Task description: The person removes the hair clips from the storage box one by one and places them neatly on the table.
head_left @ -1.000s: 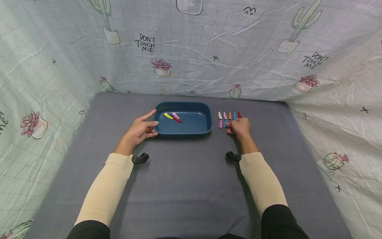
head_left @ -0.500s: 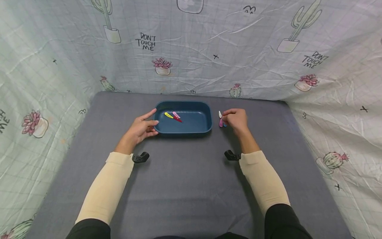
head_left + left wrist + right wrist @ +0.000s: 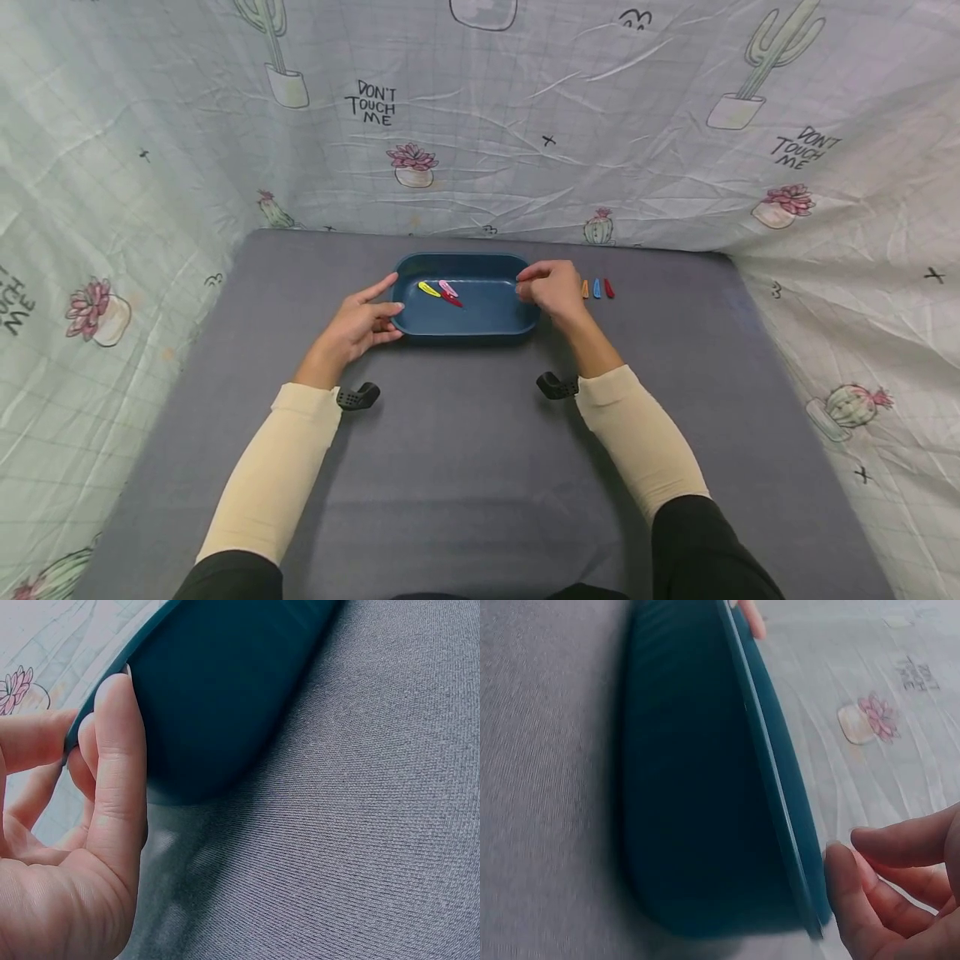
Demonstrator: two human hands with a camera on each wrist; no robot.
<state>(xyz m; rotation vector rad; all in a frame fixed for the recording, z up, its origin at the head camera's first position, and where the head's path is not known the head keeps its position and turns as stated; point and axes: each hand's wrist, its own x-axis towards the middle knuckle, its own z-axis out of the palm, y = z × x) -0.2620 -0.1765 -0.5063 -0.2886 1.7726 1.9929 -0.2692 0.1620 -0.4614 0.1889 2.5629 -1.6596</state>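
Observation:
My left hand [image 3: 362, 323] grips the left end of a blue rectangular tray [image 3: 467, 327], thumb toward the near side and fingers at the rim. Inside the tray lie a yellow hair clip [image 3: 429, 289], a pink hair clip [image 3: 448, 288] and a red hair clip [image 3: 452, 299]. Over the tray's right rim is my right hand [image 3: 553, 290], thumb and fingertips pinched together. What looks like a small pinkish hair clip [image 3: 865, 871] sits between them, mostly hidden. Just right of this hand lie an orange clip [image 3: 585, 289], a blue clip [image 3: 597, 288] and a red clip [image 3: 609, 288].
A grey cloth-covered table [image 3: 465, 467] spreads out around the tray. Behind it and at both sides hangs a pale printed curtain [image 3: 480, 167]. My right hand and forearm block the view of the table just right of the tray.
The right hand has moved from the near row of clips to the far row, then left to the tray's right rim. The left hand and tray stay put.

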